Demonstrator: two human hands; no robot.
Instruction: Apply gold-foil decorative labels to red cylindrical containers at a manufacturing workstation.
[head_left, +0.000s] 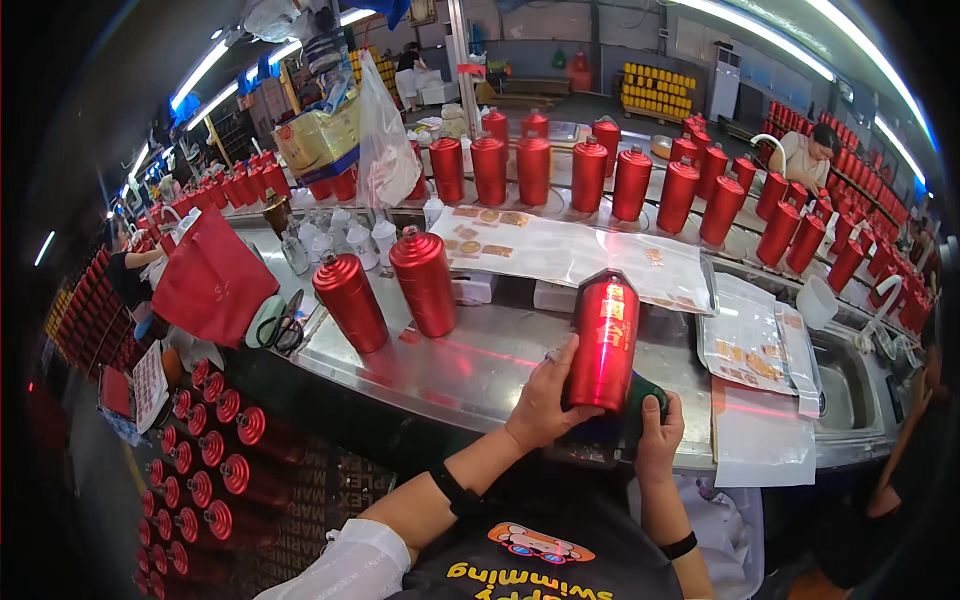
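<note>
A bare stretch of steel worktop (475, 352) is left open between two standing red bottles (423, 283) and the red bottle (602, 345) gripped in the left hand (545, 402). Farther left, passage is hindered by scissors (283, 323) and a red bag (215, 278); behind the pair, by small translucent bottles (386, 237). Ahead, beyond a flat sticker sheet (600, 248), reach is barred by a red bottle row (533, 172), pierced only by narrow gaps. Rightward, low room is offered above stacked sheets (745, 335).

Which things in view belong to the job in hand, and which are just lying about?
Job in hand:
red bottle, in left hand
dark green cloth, in right hand
decal sheet, probably

Apparently lying about:
scissors
red bag
plastic bag
</note>
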